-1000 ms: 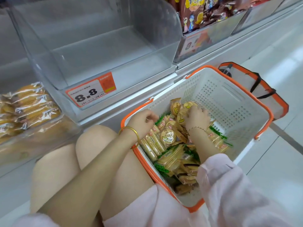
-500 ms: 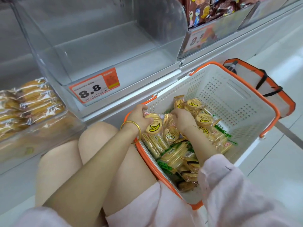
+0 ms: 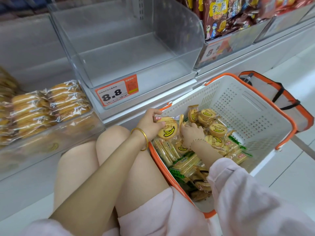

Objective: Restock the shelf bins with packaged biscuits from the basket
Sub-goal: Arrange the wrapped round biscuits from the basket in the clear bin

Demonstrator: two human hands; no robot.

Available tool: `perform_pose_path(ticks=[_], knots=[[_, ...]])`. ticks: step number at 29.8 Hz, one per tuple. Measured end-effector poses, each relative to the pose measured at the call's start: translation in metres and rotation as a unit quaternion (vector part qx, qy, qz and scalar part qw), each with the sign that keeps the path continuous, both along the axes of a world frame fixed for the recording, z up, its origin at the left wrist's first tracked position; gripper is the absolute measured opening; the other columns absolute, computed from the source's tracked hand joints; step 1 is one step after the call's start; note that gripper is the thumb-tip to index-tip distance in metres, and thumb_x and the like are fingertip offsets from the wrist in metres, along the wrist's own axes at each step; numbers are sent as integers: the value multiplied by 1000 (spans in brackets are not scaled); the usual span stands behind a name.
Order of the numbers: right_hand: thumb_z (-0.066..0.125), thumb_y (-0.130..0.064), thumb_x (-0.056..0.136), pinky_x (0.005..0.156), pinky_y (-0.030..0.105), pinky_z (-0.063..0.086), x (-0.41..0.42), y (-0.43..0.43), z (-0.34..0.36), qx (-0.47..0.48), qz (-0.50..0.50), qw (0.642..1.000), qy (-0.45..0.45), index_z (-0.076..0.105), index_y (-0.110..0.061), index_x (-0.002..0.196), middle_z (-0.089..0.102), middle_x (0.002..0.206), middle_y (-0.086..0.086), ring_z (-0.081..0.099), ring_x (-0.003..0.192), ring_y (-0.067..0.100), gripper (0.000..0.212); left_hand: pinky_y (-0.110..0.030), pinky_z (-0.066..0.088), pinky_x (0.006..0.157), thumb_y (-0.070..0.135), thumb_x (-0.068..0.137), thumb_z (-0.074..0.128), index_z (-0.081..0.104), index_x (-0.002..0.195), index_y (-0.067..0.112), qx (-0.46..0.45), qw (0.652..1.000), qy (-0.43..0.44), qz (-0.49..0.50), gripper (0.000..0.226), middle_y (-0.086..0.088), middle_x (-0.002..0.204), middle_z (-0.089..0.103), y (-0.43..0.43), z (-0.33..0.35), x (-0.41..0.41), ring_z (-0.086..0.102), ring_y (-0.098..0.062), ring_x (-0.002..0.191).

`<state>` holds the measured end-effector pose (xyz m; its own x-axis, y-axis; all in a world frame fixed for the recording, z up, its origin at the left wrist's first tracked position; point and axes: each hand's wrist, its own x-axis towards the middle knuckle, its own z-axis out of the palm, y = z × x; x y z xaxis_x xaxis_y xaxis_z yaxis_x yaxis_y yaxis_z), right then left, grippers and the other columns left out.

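The left hand (image 3: 148,124) has lifted a banana biscuit pack (image 3: 167,132), fingers curled round it, to the left rim of the basket (image 3: 247,106) at centre frame, ready for the clear bin (image 3: 136,55) above. The right hand (image 3: 190,132) still digs among the packets; I cannot tell whether it grips one.

On floor (image 3: 298,176), just right of knees (image 3: 109,143): basket (image 3: 255,106). In basket, heaped toward near-left side: biscuit packs (image 3: 213,128). At basket's near-left rim: left hand (image 3: 148,126), gripping one round pack (image 3: 167,131) above heap. Just right of it, down among packs: right hand (image 3: 190,132). Behind basket, on shelf (image 3: 136,111): middle bin (image 3: 179,40), price tag (image 3: 116,94) on its front. Left of that: left bin (image 3: 51,133), wrapped stacks (image 3: 51,103) inside. Right of middle bin: right bin (image 3: 238,45), packets (image 3: 221,17) inside. Against basket's far-right wall, on floor: flat bag (image 3: 289,106).
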<state>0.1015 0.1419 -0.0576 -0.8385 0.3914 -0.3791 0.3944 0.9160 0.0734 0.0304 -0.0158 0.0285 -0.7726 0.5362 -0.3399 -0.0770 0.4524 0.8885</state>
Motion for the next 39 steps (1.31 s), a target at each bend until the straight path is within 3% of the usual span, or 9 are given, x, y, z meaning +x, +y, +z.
perform_pose_path(ticks=[4,9,13,18,21,24,27,33,39], knots=[[53,-20,89,78,37,48,3,-9,36,-124,13,988,96,48,-14,102,61,97,7,56,95,27,16,-20,51,61,-2,87,60,51,117,11,41,999,-10,-13,34,-14,91,57,-24,37,-1,59,-17,74],[57,-13,87,67,24,40,-4,-32,116,-325,-11,927,188,47,-18,100,51,93,-1,51,83,16,18,-46,54,84,1,85,62,59,110,18,13,995,28,-96,30,-26,110,59,-70,111,-9,64,-34,95],[64,-12,85,75,23,48,-14,-57,168,-439,0,869,229,49,-22,122,56,99,-3,59,83,13,42,-20,56,68,-4,85,60,62,103,15,61,993,59,-78,26,-14,100,65,-117,166,-17,64,-17,81],[62,8,82,60,18,47,-29,-102,222,-547,59,797,248,55,-27,98,57,84,-3,57,65,-2,40,-26,55,70,-3,83,62,65,95,14,78,989,118,32,21,-6,86,70,-186,198,-37,66,-13,76],[65,9,79,67,18,51,-44,-135,252,-534,123,784,292,59,-27,90,63,86,-3,59,73,0,38,-18,55,59,-5,84,61,63,87,17,74,981,132,118,22,4,68,70,-221,196,-55,64,-4,61],[66,9,77,79,14,50,-69,-164,270,-500,159,767,370,58,-33,87,63,86,-13,60,76,-4,43,-35,53,82,-3,80,67,61,89,17,44,957,180,223,23,-9,94,66,-242,182,-78,63,-17,83],[64,4,78,87,14,47,-98,-194,274,-446,190,762,429,62,-29,92,61,90,-18,60,87,1,37,-28,47,85,1,79,67,57,106,13,0,923,255,289,31,-3,104,57,-242,171,-97,54,-14,94],[51,1,86,84,39,49,-158,-232,249,-182,224,857,427,58,-16,111,67,103,7,57,98,28,31,-25,37,91,3,87,57,51,120,2,-103,903,308,282,34,-14,121,55,-236,152,-125,52,-26,113],[45,9,84,69,35,40,-191,-250,221,-43,245,913,323,53,-9,113,63,101,15,57,95,33,35,-36,47,92,2,89,52,51,118,9,-223,909,303,182,30,-16,117,58,-240,126,-138,55,-33,107]])
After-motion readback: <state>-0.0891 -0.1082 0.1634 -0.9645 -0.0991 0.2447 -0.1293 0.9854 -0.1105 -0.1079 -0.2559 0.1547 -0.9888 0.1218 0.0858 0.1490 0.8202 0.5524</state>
